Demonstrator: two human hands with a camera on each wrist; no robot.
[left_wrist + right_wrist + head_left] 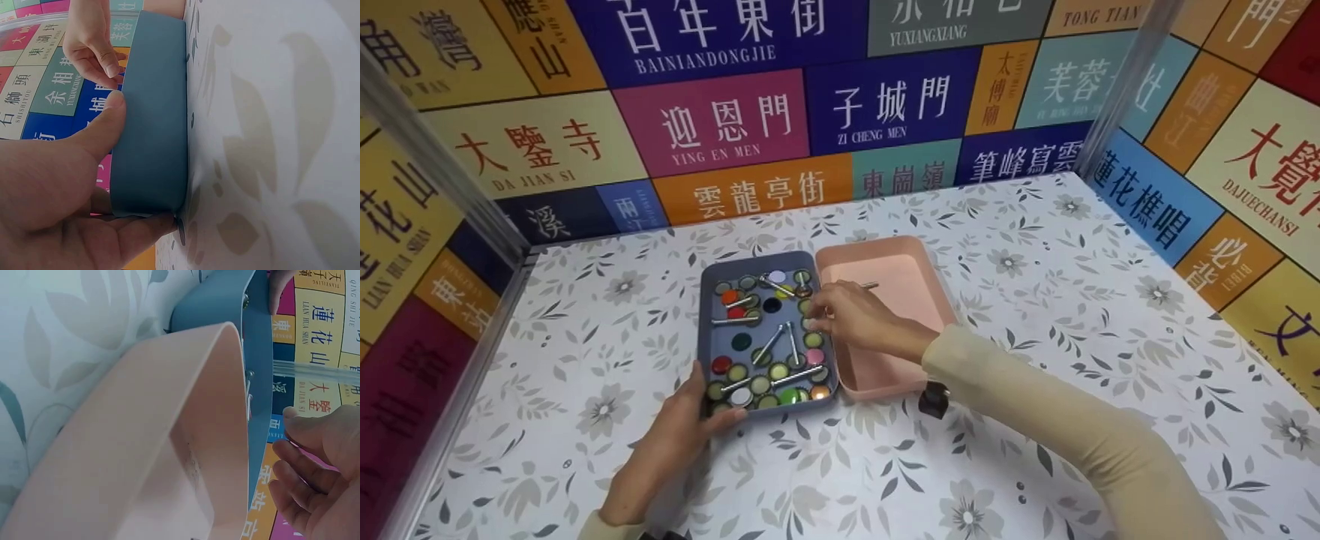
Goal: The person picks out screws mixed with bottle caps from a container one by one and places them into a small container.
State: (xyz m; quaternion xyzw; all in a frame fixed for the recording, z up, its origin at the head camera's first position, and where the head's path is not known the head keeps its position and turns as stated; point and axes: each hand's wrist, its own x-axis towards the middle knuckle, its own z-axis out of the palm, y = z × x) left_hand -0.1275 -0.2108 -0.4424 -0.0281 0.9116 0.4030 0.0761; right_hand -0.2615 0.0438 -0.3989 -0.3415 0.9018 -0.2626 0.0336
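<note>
Three printed walls [727,127] of coloured place-name blocks stand round a single floral tabletop [1027,322]; two clear corner posts [502,202] join them, one at each back corner.

At left, one left hand [682,420] grips the near left corner of one blue tray [720,337]: thumb along the rim of the near wall, fingers round the corner, low down in the left wrist view.

Blue tray lies flat, left of centre. Inside, seven silver bolts [735,321] visible: three in the far half, two meeting head to head mid-tray, two nearer the front. Round caps [721,365] scattered beneath and about them: two red, two orange, one each of black, dark green, yellow, lavender, white, pink and bright green; more than a dozen dull greenish ones besides, overlapping, exact count not possible.

One right hand [855,319] over the join of the trays, fingertips above the blue one's right edge. Fingers loosely bent, thumb apart from them in the right wrist view, nothing seen between.

One pink tray [907,277] just beside, right of the blue. An eighth bolt [871,285] shows there, part hidden behind the hand.

Farthest right, one beige sleeve [1050,420].
</note>
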